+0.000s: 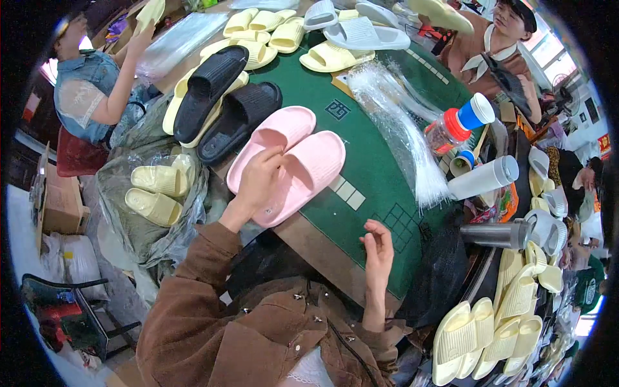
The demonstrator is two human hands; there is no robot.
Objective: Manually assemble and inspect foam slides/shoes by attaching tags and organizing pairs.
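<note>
A pair of pink slippers (316, 158) rests side by side at the near left edge of the green table (335, 242). My left hand (258, 184) grips them where their inner edges meet, fingers bent around the straps. Over the table's near edge my right hand (378, 248) hovers with its fingers loosely apart, holding nothing. Beyond the pink pair lie black slippers (238, 119), one of them on top of a pale yellow slipper (173, 109). A fanned stack of clear plastic bags (400, 122) lies to the right.
Yellow slippers (287, 35) and grey-blue slippers (364, 33) crowd the far side. A red-lidded jar (445, 132), a white bottle (483, 177) and a steel tumbler (496, 235) line the right. Bagged yellow slippers (155, 205) lie left. Two people handle slippers across the table.
</note>
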